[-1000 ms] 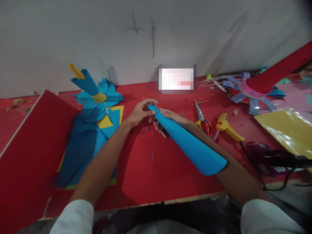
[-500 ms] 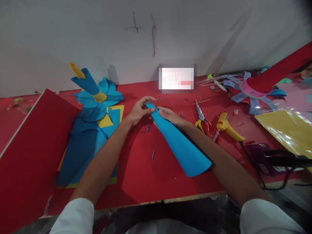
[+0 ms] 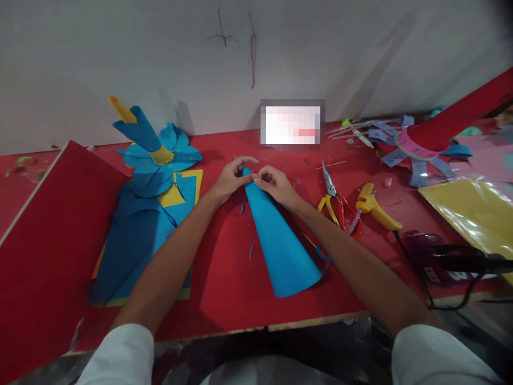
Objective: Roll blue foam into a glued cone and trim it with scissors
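Observation:
A blue foam or paper sheet rolled into a cone [image 3: 280, 240] lies toward me, its wide end near the table's front edge. Its narrow tip is between my two hands. My left hand [image 3: 234, 177] grips the tip from the left, thumb on top. With thumb and fingers pinched, my right hand [image 3: 275, 184] holds the cone just below the tip on the right side. Thin blue offcuts [image 3: 251, 251] lie beside the cone. Scissors [image 3: 329, 184] and a yellow hot glue gun [image 3: 375, 206] rest to the right of my right hand.
On the left stand a blue and yellow flower-like craft [image 3: 162, 152], blue sheets [image 3: 132, 251] and a red board [image 3: 56, 256]. A blurred bright rectangle [image 3: 292, 124] is by the wall. At right are a yellow plastic-wrapped pack [image 3: 468, 208], a black cable [image 3: 427, 289] and a red tube [image 3: 465, 117].
The cone's wide end has swung left and now points more directly toward me. My right hand's fingers have curled more around the tip. The left hand stays nearly in place.

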`<state>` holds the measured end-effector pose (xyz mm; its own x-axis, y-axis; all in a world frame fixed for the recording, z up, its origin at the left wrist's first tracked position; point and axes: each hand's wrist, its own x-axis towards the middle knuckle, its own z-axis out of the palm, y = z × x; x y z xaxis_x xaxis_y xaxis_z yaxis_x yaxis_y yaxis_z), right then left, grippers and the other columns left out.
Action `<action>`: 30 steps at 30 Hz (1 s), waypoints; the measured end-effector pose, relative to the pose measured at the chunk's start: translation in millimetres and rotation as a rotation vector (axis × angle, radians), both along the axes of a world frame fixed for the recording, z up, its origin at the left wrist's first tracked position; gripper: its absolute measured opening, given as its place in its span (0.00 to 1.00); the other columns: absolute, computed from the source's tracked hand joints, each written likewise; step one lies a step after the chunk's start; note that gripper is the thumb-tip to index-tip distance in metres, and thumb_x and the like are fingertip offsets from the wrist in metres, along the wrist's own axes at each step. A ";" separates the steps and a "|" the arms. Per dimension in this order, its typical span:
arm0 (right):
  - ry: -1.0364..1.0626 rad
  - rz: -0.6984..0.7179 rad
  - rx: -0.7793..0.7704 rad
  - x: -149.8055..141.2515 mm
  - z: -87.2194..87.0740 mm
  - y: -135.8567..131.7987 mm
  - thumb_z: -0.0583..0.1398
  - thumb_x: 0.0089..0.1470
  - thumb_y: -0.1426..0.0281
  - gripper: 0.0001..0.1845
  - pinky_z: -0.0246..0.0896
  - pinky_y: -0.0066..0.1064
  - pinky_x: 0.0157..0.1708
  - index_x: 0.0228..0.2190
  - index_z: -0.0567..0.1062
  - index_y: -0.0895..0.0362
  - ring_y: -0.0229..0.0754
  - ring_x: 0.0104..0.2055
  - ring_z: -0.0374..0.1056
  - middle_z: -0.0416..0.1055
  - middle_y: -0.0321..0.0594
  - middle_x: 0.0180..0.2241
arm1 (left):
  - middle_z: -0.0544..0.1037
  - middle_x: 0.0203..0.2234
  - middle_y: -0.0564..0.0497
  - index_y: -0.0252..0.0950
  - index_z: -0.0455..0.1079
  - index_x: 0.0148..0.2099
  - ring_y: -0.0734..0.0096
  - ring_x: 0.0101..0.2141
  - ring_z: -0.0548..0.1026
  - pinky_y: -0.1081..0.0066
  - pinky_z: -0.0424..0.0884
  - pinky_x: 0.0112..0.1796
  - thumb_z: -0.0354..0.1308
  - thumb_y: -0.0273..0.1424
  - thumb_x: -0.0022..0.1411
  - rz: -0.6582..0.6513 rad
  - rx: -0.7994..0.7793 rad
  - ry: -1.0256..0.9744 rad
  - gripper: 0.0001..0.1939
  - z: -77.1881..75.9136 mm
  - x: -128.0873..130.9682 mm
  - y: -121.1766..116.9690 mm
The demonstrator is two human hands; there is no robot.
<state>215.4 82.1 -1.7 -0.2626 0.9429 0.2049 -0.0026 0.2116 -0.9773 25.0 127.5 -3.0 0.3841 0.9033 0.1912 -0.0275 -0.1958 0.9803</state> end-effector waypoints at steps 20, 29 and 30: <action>0.084 0.006 -0.192 5.2 -6.3 2.6 0.64 0.60 0.45 0.24 0.45 0.28 0.21 0.34 0.69 0.53 0.33 0.22 0.51 0.60 0.29 0.24 | 0.72 0.30 0.54 0.39 0.77 0.51 0.72 0.29 0.67 0.73 0.61 0.29 0.76 0.42 0.55 0.010 0.002 0.002 0.25 -1.6 3.4 -1.6; 0.060 0.010 -0.125 3.4 -4.8 2.1 0.69 0.53 0.44 0.28 0.51 0.28 0.26 0.33 0.70 0.54 0.35 0.28 0.57 0.64 0.31 0.27 | 0.76 0.35 0.51 0.37 0.78 0.50 0.72 0.31 0.67 0.72 0.63 0.32 0.73 0.42 0.57 0.022 0.066 0.051 0.22 2.3 5.1 -3.4; 0.046 0.003 -0.120 3.2 -4.7 2.4 0.69 0.52 0.43 0.28 0.50 0.28 0.26 0.33 0.69 0.53 0.35 0.28 0.57 0.63 0.31 0.27 | 0.77 0.36 0.50 0.37 0.78 0.50 0.71 0.32 0.68 0.72 0.64 0.33 0.73 0.42 0.57 0.023 0.085 0.063 0.22 2.2 5.2 -3.0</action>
